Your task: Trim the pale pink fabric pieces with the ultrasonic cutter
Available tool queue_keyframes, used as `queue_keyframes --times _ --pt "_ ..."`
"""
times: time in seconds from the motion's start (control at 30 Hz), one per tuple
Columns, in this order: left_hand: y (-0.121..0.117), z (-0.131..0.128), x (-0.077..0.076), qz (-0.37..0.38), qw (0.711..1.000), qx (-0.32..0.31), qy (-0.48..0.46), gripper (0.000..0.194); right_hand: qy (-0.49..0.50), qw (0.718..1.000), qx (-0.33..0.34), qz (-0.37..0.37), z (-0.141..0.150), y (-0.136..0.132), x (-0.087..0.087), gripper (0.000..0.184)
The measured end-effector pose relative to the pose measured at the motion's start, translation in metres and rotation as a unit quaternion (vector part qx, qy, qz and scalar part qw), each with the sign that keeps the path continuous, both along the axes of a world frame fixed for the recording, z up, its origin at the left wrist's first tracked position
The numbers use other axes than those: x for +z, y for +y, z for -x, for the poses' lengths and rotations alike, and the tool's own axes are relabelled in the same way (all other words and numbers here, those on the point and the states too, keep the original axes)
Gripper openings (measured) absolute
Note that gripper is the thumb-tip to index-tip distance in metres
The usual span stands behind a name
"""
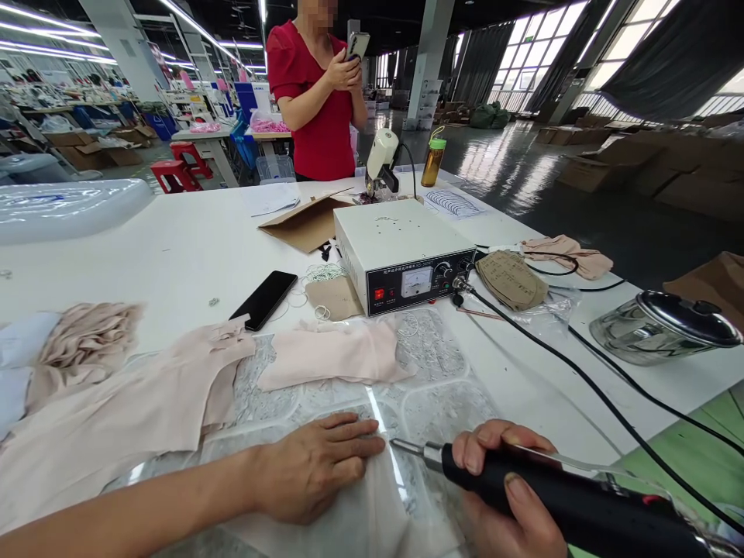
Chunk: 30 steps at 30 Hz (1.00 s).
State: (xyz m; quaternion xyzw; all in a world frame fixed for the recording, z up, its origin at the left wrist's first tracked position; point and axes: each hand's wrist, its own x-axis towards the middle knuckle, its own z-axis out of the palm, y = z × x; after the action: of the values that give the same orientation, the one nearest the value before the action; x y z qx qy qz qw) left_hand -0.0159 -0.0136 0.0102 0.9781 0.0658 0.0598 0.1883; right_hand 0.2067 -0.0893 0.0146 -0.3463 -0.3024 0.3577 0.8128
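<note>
My left hand (319, 469) lies flat, fingers stretched out, on a sheet of pale, thin fabric (372, 511) over a clear plastic sheet (439, 399). My right hand (526, 504) is wrapped round a black handheld ultrasonic cutter (587, 508). Its pointed metal tip is just right of my left fingertips; whether it touches the sheet I cannot tell. Behind my left hand lies a folded pale pink fabric piece (337, 353). More pink fabric (139, 395) spreads at the left.
A white control box (407, 232) with a dial stands behind, its black cable (558, 349) running right. Around it are a phone (266, 298), cardboard patterns (511, 280), a lidded metal pot (651, 329) and a bottle (433, 161). Beyond the table a person (317, 101) holds a phone.
</note>
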Motion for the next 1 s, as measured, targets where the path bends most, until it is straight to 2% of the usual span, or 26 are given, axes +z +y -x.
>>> queue_keyframes --times 0.53,1.0 --pt "0.0003 0.0005 -0.0006 0.004 1.0 -0.006 0.019 0.026 -0.024 1.0 0.006 -0.002 0.0045 0.0032 -0.0016 0.011" --pt "-0.0006 0.0016 -0.0018 0.015 1.0 0.0 -0.001 0.029 -0.048 0.999 0.005 -0.011 0.006 0.0022 -0.0022 0.007"
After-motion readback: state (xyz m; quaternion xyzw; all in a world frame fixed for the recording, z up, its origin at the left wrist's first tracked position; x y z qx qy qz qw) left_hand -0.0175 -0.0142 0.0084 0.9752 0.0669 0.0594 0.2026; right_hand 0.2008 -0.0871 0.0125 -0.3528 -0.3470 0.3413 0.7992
